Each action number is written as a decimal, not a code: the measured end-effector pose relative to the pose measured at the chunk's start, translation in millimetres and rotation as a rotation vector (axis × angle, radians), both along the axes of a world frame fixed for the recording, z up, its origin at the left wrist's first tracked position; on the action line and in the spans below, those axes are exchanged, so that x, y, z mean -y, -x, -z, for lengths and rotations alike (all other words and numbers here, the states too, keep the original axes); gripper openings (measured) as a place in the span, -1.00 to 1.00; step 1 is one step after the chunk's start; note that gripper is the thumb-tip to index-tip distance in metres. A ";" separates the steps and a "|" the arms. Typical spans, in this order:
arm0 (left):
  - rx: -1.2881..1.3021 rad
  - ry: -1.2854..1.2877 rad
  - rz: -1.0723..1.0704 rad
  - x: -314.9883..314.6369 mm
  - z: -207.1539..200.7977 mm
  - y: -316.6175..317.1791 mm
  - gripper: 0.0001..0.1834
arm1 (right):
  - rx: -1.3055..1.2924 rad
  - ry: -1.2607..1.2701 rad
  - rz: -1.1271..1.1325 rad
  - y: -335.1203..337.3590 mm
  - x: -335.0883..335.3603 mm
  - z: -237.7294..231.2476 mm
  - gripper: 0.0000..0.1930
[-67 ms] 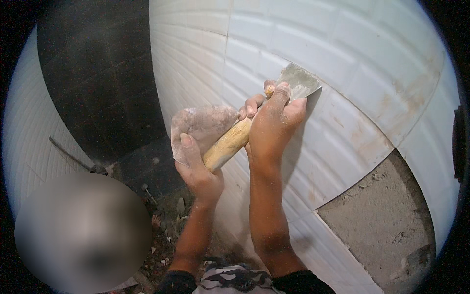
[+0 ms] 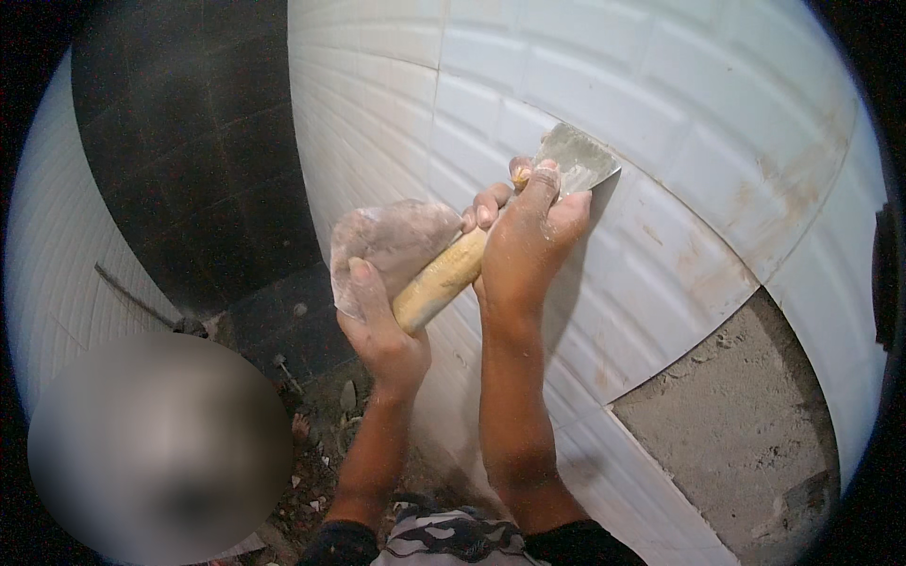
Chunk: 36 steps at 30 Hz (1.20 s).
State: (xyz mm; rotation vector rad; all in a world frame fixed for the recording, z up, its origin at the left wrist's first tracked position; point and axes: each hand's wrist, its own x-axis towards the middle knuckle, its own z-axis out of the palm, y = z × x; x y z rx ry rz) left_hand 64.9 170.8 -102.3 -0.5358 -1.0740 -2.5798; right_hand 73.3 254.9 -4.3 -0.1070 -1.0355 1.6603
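Observation:
My right hand (image 2: 533,241) is closed around a scraper with a thick yellowish wooden handle (image 2: 439,283). Its flat metal blade (image 2: 578,156), smeared with pale grey-white paste, lies against the white wall tiles (image 2: 651,236) along a joint. A clear plastic bag (image 2: 392,241), dusty with whitish powder or paste, is pinched in my left hand (image 2: 387,335), thumb on its front. The handle's lower end sits against that hand's palm side. Part of the left fingers is hidden behind the bag.
Right of my arms, a gap in the tiling bares rough grey cement (image 2: 736,424). A dark tiled wall (image 2: 189,151) stands to the left. Rubble and tile chips (image 2: 316,481) litter the floor below. A blurred round patch (image 2: 160,448) covers the lower left.
The plastic bag's upper edge has shifted very slightly. Both hands and the scraper stay practically where they were.

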 end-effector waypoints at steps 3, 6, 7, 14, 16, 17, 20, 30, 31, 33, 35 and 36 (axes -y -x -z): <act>-0.173 0.343 -0.396 -8.1 37.4 -1.3 -0.53 | 0.087 -0.036 -0.017 -15.1 -2.2 4.3 -0.78; -0.077 -0.069 0.073 -19.5 19.0 -27.1 -0.44 | 0.131 -0.051 -0.007 -21.6 -4.0 5.5 -0.79; -0.105 -0.075 0.085 -19.5 15.4 -26.1 -0.42 | 0.123 -0.043 -0.008 -21.8 -3.6 2.4 -0.79; 0.052 -0.125 -0.046 4.0 1.8 -13.1 -0.39 | 0.091 -0.022 -0.105 -91.1 12.8 53.3 -0.81; -0.188 0.099 -0.251 -23.7 -5.7 16.5 -0.38 | 0.233 -0.069 -0.086 -133.2 22.0 111.6 -0.79; -0.382 0.252 -0.362 -45.7 -13.3 32.9 -0.36 | 0.319 -0.115 -0.083 -154.9 16.8 145.3 -0.77; -0.397 0.482 -0.113 -112.3 -52.9 37.3 -0.31 | 0.522 -0.200 -0.065 -216.8 9.2 224.3 -0.68; -0.606 0.541 -0.275 -139.0 -74.8 -13.9 -0.48 | 0.681 -0.316 0.023 -292.8 -12.7 244.3 -0.73; -0.474 0.417 -0.156 -138.8 -83.6 -8.5 -0.49 | 0.596 -0.143 -0.074 -300.4 -14.4 253.0 -0.72; -0.514 0.393 -0.374 -148.8 -72.4 -8.2 -0.45 | 0.461 0.162 -0.201 -322.0 -27.6 303.7 -0.70; -0.638 0.343 -0.272 -171.6 -59.4 -51.5 -0.46 | 0.515 0.210 -0.114 -328.4 -36.1 326.8 -0.69; -0.647 0.254 -0.115 -179.0 -54.0 -75.2 -0.48 | 0.595 0.103 -0.035 -325.5 -32.4 313.4 -0.69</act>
